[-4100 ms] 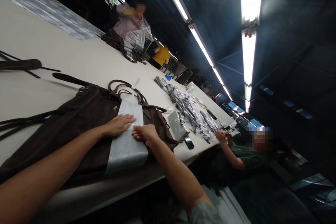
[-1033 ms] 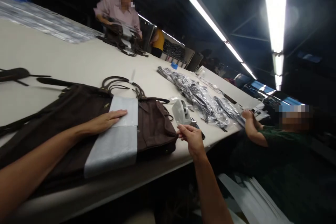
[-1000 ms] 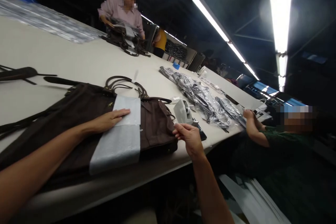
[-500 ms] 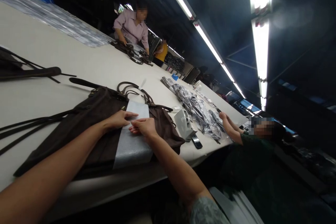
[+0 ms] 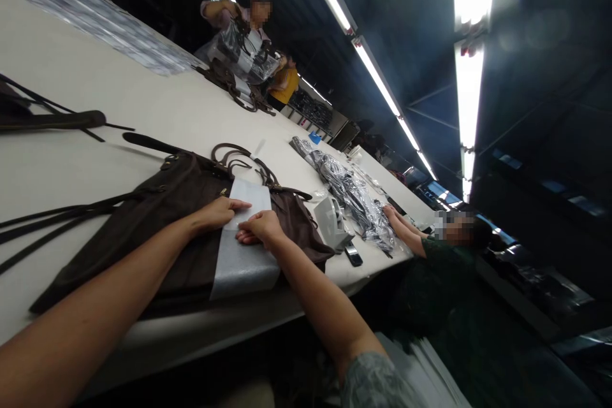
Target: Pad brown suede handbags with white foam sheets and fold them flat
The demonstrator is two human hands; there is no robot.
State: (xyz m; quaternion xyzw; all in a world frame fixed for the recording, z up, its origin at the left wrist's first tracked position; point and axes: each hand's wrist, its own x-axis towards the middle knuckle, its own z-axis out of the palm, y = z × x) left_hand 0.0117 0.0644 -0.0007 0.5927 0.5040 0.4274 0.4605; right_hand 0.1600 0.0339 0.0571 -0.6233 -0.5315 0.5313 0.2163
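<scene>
A dark brown bag (image 5: 176, 229) with thin straps lies on its side on the table. A whitish paper band (image 5: 246, 274) runs across its middle, over the base of the looped handles (image 5: 234, 152). My left hand (image 5: 213, 213) rests on the band's left edge, index finger stretched out flat on the paper and other fingers partly hidden. Beside it, to the right, my right hand (image 5: 261, 228) touches the band with thumb and fingers pinched together. Whatever lies in that pinch is too small to make out.
Right of the bag stand a grey-white tape dispenser (image 5: 332, 223) and a phone (image 5: 354, 254). Beyond are plastic-wrapped items (image 5: 344, 185) by a co-worker's hands (image 5: 392, 213). Another person (image 5: 243, 32) holds a wrapped bag at the far side. More dark straps (image 5: 71, 120) lie at left.
My hands stay on the paper band, nearly unmoved. The person across the table has lifted a plastic-wrapped bag. The co-worker at right has shifted their hands left. The view has moved slightly.
</scene>
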